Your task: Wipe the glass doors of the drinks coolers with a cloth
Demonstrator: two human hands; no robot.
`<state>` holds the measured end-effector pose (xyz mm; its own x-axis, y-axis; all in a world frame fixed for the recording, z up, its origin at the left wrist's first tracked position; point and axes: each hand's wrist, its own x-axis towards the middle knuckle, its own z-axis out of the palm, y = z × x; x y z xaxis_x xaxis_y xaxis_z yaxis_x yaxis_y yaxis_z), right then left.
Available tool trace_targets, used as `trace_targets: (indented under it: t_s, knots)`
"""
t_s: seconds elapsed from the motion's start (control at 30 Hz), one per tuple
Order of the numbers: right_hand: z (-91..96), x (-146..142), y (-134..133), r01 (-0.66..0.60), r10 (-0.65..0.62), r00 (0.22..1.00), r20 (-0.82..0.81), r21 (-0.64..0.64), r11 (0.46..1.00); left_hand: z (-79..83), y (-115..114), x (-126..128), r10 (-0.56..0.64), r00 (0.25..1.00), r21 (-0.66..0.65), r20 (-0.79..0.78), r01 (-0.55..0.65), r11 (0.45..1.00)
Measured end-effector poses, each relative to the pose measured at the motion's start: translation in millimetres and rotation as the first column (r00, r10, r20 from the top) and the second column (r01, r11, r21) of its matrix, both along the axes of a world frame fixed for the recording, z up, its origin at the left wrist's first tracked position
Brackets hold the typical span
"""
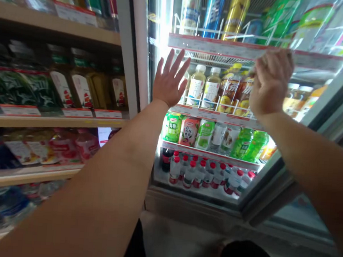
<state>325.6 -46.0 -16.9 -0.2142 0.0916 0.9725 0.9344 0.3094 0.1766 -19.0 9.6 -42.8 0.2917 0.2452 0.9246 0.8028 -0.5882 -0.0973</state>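
The left hand (170, 81) splays empty left of the white-labelled bottles (196, 87), likely weighty, best gripped mid-body; the right hand (271, 82) curls closed, contents unclear.

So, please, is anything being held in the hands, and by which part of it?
The left hand is spread open and holds nothing visible. The right hand is curled and blurred, so whether it holds anything cannot be told.

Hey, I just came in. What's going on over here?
A person has both bare arms stretched toward a lit drinks fridge. The left hand is open, fingers spread, beside the pale-capped bottles. The right hand is curled and blurred, so whether it holds anything is unclear. Red-capped bottles stand at the bottom of the fridge.
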Motion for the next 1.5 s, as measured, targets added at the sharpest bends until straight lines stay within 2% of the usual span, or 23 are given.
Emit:
trace_targets:
  t_s: [0.1,0.17,0.23,0.3,0.33,0.43,0.5,0.53,0.6,0.67,0.73,0.77,0.8,0.87,0.93,1.0,1.1,1.17,1.27,1.37,1.43,1.5]
  knots:
    - [-18.1,-16.7,-6.2,-0.056,0.056,0.998,0.009,-0.04,0.998,-0.2,-1.1,0.2,-0.024,0.999,-0.01,0.023,0.024,1.0]
    - [-9.1,-24.6,-7.5,-0.065,0.07,0.997,0.035,-0.132,0.989,-0.4,-2.3,0.3,-0.024,0.999,-0.017,0.024,0.024,1.0]
    - [10.4,-30.9,-5.9,-0.049,0.062,0.997,0.054,-0.217,0.975,-0.4,-3.9,0.5,-0.026,0.999,-0.026,0.022,0.026,0.999]
    - [23.1,-37.9,-3.5,-0.03,0.037,0.999,0.023,-0.249,0.968,0.1,-5.5,0.7,-0.015,1.0,-0.03,0.014,0.015,0.999]
    - [22.9,-42.1,-3.1,-0.025,0.025,1.0,-0.006,-0.245,0.969,0.5,-6.3,0.9,0.003,1.0,-0.031,0.008,-0.003,1.0]
    - [-0.9,-55.3,-7.5,-0.045,0.041,0.999,-0.023,-0.245,0.968,1.6,-7.8,1.9,0.055,0.998,-0.047,-0.014,-0.056,0.997]
    - [-16.0,-61.3,-12.6,-0.073,0.089,0.995,0.044,-0.281,0.957,1.2,-7.0,2.3,0.03,1.0,-0.075,-0.008,-0.031,0.997]
    - [-17.1,-62.9,-14.3,-0.084,0.117,0.989,0.093,-0.304,0.949,0.4,-5.6,2.3,0.005,1.0,-0.082,0.015,-0.003,0.997]
    - [-3.2,-64.8,-14.7,-0.086,0.156,0.969,0.19,-0.33,0.94,-2.2,-1.0,1.7,-0.036,0.996,-0.075,0.084,0.042,0.996]
    - [23.4,-68.5,-11.4,-0.07,0.157,0.957,0.244,-0.329,0.942,-5.5,5.5,0.3,-0.039,0.99,-0.045,0.139,0.045,0.998]
    - [44.4,-77.1,-7.2,-0.054,0.118,0.973,0.197,-0.305,0.951,-8.2,11.9,-1.5,-0.01,0.989,-0.013,0.148,0.013,1.0]
    - [47.8,-83.2,-5.8,-0.052,0.1,0.983,0.152,-0.288,0.956,-9.2,14.5,-2.3,0.006,0.989,0.003,0.145,-0.007,1.0]
    - [45.8,-89.7,-5.2,-0.053,0.088,0.99,0.113,-0.279,0.959,-9.8,16.3,-2.8,0.021,0.99,0.018,0.143,-0.023,1.0]
    - [29.6,-101.8,-6.8,-0.062,0.091,0.992,0.084,-0.295,0.953,-9.8,18.0,-2.9,0.047,0.989,0.024,0.143,-0.051,0.998]
    - [10.7,-108.9,-10.3,-0.08,0.13,0.984,0.121,-0.35,0.933,-8.6,17.7,-1.6,0.094,0.986,-0.003,0.14,-0.094,0.996]
    - [3.5,-109.8,-12.8,-0.096,0.186,0.964,0.193,-0.4,0.911,-7.0,17.1,0.5,0.153,0.982,-0.042,0.111,-0.149,0.988]
    - [14.1,-107.5,-11.3,-0.096,0.224,0.933,0.281,-0.407,0.908,-6.3,17.5,2.0,0.182,0.981,-0.039,0.07,-0.179,0.983]
    - [18.8,-109.9,-8.9,-0.091,0.197,0.948,0.25,-0.38,0.921,-7.6,19.0,1.0,0.139,0.987,0.005,0.078,-0.14,0.99]
    - [8.3,-118.6,-9.7,-0.088,0.154,0.974,0.167,-0.349,0.933,-10.9,21.8,-2.4,0.073,0.991,0.086,0.111,-0.083,0.993]
    - [2.6,-122.1,-16.0,-0.057,0.161,0.959,0.232,-0.398,0.916,-13.2,24.2,-6.2,0.052,0.991,0.132,0.122,-0.068,0.989]
    - [13.6,-119.8,-19.1,-0.032,0.181,0.931,0.316,-0.423,0.905,-13.5,25.1,-8.2,0.026,0.992,0.141,0.12,-0.043,0.989]
    - [28.7,-117.5,-18.0,-0.029,0.174,0.926,0.334,-0.4,0.916,-13.4,25.4,-9.5,0.008,0.993,0.15,0.115,-0.025,0.988]
